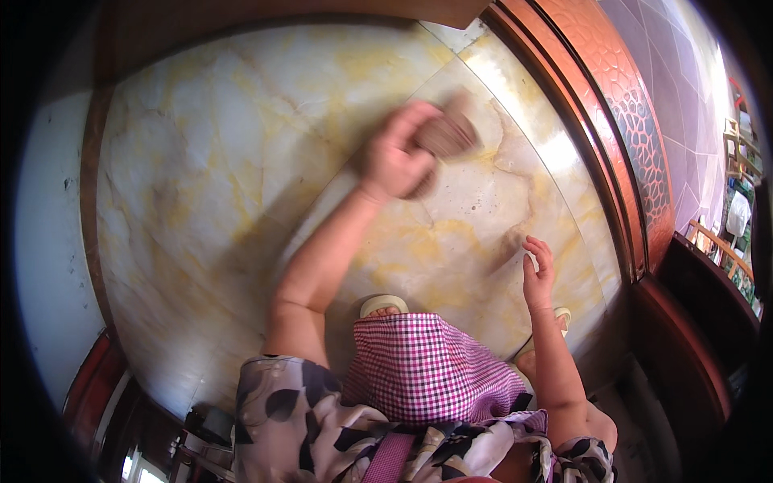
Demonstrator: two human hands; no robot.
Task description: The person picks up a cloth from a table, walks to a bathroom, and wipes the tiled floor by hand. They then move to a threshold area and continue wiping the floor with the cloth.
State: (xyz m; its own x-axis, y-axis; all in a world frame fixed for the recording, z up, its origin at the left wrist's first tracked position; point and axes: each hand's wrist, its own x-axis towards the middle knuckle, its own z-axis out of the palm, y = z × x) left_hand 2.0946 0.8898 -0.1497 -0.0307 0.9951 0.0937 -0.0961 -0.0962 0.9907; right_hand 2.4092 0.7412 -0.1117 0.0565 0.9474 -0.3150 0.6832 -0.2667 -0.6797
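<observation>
Over the marbled floor, my left hand (pixel 396 157) is wrapped round a brown, ribbed, cloth-like bundle (pixel 451 135). Motion smears the bundle, and part of it sticks out below my palm; whether it touches the floor I cannot tell. My right hand (pixel 539 275) hangs lower and to the right, above the floor near my foot. Its fingers are loosely bent and apart, with nothing between them. Small dark specks (pixel 473 208) dot the tiles between my two hands.
Glossy yellow-and-white tiles (pixel 201 177) spread around me. A reddish-brown carved door (pixel 636 137) with its frame runs along the right. Brown wood (pixel 306 10) borders the far side. My slippered foot (pixel 385 306) and checked apron (pixel 431 362) are below. Cluttered shelves (pixel 739 201) stand at the far right.
</observation>
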